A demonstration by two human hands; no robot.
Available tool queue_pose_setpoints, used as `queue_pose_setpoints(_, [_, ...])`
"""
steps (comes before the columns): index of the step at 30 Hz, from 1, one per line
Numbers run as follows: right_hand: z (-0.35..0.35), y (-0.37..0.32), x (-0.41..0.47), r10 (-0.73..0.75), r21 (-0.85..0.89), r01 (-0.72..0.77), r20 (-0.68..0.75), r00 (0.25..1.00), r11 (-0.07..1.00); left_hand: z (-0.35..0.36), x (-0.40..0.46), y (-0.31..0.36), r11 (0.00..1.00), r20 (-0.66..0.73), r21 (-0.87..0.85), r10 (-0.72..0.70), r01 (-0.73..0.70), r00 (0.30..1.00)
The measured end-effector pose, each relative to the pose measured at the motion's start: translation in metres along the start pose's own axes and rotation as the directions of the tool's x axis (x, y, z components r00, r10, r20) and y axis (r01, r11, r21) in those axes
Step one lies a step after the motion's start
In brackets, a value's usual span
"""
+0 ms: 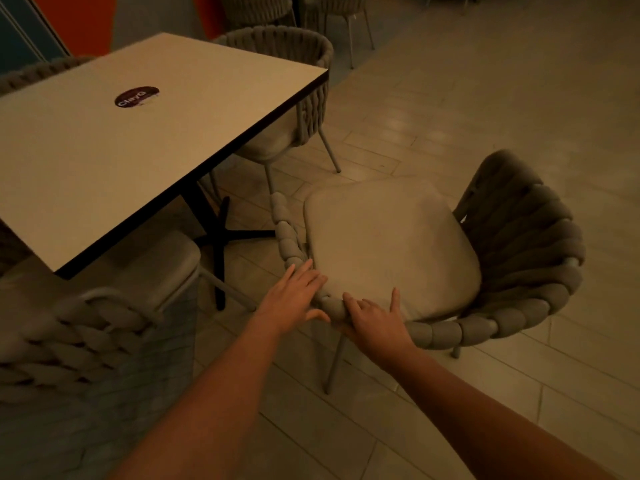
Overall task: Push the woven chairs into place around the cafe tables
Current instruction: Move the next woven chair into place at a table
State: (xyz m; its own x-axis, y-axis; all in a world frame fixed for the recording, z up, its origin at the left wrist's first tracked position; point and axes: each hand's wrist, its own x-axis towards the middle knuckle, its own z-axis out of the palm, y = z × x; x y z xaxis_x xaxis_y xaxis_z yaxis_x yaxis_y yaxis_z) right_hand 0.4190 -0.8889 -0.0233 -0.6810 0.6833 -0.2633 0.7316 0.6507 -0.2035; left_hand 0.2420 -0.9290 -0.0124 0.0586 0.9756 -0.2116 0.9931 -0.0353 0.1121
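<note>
A: We had the cafe table on our left, and the woven chair stood apart from it, turned sideways, its rim under our hands.

B: Our left hand lay flat-fingered on the rim; our right hand rested there too, fingers spread, thumb wrapped beneath.

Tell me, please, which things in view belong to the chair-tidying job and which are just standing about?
Job in hand:
pulled-out woven chair
left hand and right hand on its woven rim
cafe table
tucked-in woven chair
near woven chair

Standing about:
logo sticker on the tabletop
far chairs
tiled floor
</note>
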Motion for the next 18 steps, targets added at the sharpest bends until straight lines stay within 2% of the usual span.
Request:
queue_pose_setpoints(4, [0.007, -0.003, -0.003, 0.025, -0.039, -0.028, -0.078, 0.997, 0.999, -0.008, 0.004, -0.009, 0.999, -0.013, -0.035, 0.006, -0.006, 1.0])
queue_pose_setpoints(12, [0.007, -0.003, -0.003, 0.046, -0.01, -0.047, -0.097, 0.994, 0.999, -0.003, 0.007, -0.011, 0.996, -0.008, -0.085, 0.003, -0.004, 1.0])
queue_pose_setpoints(18, [0.01, -0.003, -0.007, 0.037, -0.01, -0.038, -0.081, 0.996, 0.999, 0.006, 0.0, -0.008, 1.0, -0.071, -0.01, -0.009, 0.009, 0.997])
